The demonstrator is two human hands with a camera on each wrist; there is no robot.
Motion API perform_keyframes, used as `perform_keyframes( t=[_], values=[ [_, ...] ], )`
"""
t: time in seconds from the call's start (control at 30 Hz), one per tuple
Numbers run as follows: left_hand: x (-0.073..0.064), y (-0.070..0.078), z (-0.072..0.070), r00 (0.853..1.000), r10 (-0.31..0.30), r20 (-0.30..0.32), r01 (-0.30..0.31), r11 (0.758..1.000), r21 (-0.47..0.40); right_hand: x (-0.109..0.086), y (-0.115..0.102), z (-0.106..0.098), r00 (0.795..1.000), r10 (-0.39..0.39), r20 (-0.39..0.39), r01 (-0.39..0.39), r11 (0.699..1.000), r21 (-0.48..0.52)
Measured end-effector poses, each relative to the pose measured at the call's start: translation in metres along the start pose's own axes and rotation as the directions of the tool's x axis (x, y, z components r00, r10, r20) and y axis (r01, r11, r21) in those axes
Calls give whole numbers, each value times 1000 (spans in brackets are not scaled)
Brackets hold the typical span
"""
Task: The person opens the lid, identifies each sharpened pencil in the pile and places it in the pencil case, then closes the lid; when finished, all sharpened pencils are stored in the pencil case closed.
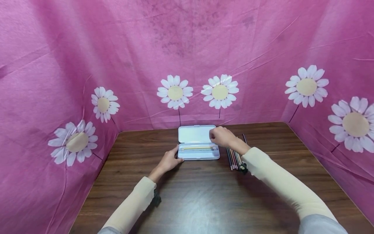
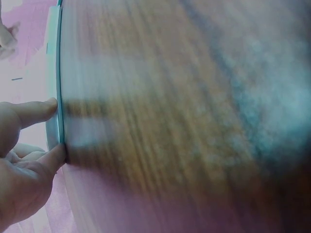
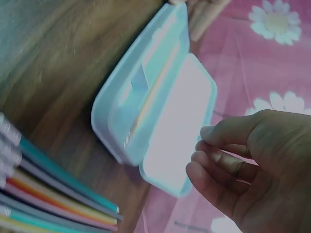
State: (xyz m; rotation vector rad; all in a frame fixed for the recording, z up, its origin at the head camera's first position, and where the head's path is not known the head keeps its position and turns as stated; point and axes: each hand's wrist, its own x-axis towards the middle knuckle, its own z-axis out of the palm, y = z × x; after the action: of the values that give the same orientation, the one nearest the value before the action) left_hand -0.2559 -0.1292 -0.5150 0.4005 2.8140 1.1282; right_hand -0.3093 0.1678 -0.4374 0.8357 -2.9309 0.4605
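A white pencil case (image 1: 200, 155) lies on the table with its lid (image 1: 193, 134) folded back. A yellow pencil (image 1: 193, 148) lies lengthwise inside; in the right wrist view a small divider (image 3: 139, 78) stands beside it. My left hand (image 1: 168, 160) holds the case at its near left corner, thumb and fingers touching the edge. Above the right part of the lid hovers my right hand (image 1: 222, 136), fingers loosely bent with nothing visible between them. Several pencils (image 3: 58, 179) lie side by side to the right of the case, partly hidden under my right forearm.
The brown wooden table (image 1: 193, 195) meets a pink cloth (image 1: 137, 65) with daisies at its back and sides. One dark pencil (image 1: 244, 138) sticks out farther back than the others. Dark devices are strapped under both wrists.
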Motion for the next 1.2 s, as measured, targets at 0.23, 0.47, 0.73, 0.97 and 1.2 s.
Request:
perform_keyframes(
  t=[0.23, 0.47, 0.73, 0.97, 1.2],
  values=[
    [-1, -1, 1, 1000, -10, 13, 10, 1000, -11, -23, 31, -10, 997, 71, 1, -71, 995, 75],
    [-2, -1, 0, 1000, -7, 5, 8, 1000, -6, -45, 54, -15, 991, 137, -3, -136, 986, 94],
    [0, -2, 0, 1000, 3, 0, -3, 1000, -2, -59, 78, -2, 972, 223, 70, -231, 964, 134],
    [1, -3, 1, 1000, -3, 12, 3, 1000, -2, -64, 84, 12, 960, 252, 122, -267, 954, 133],
    [1, -1, 0, 1000, -10, 10, 10, 1000, -13, -61, 100, 21, 972, 230, 40, -233, 968, 97]
  ],
)
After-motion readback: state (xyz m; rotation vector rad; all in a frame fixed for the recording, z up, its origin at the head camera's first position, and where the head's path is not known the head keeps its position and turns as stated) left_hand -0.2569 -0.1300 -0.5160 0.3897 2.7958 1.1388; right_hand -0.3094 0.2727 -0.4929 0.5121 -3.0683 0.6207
